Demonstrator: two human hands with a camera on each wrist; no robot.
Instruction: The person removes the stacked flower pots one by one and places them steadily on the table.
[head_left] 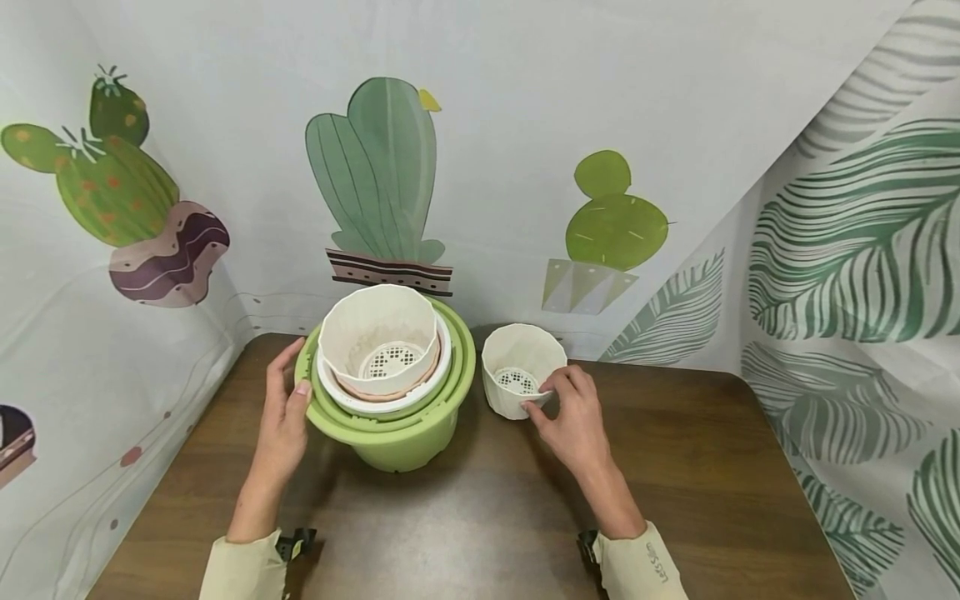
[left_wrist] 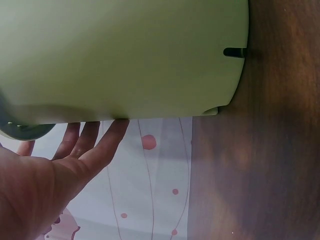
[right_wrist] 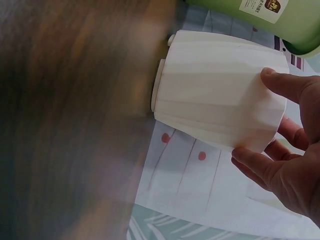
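Note:
On the left of the table stands a nested stack of pots, with a large green flowerpot (head_left: 408,446) outermost. Inside it sit more green rims, a white pot (head_left: 327,390), a pinkish pot and, on top, a cream flowerpot (head_left: 375,325) with a grid base. My left hand (head_left: 283,417) touches the stack's left side, its fingers (left_wrist: 107,142) extended against the outer green wall below the rim. To the right, a separate white flowerpot (head_left: 504,400) with faceted walls stands on the table. My right hand (head_left: 577,421) grips its near right side between thumb and fingers.
The brown wooden table (head_left: 465,542) reaches back to a white wall cloth (head_left: 510,100) printed with cacti. Leaf-patterned cloth (head_left: 862,250) hangs on the right. A label (right_wrist: 265,7) is stuck on the green pot.

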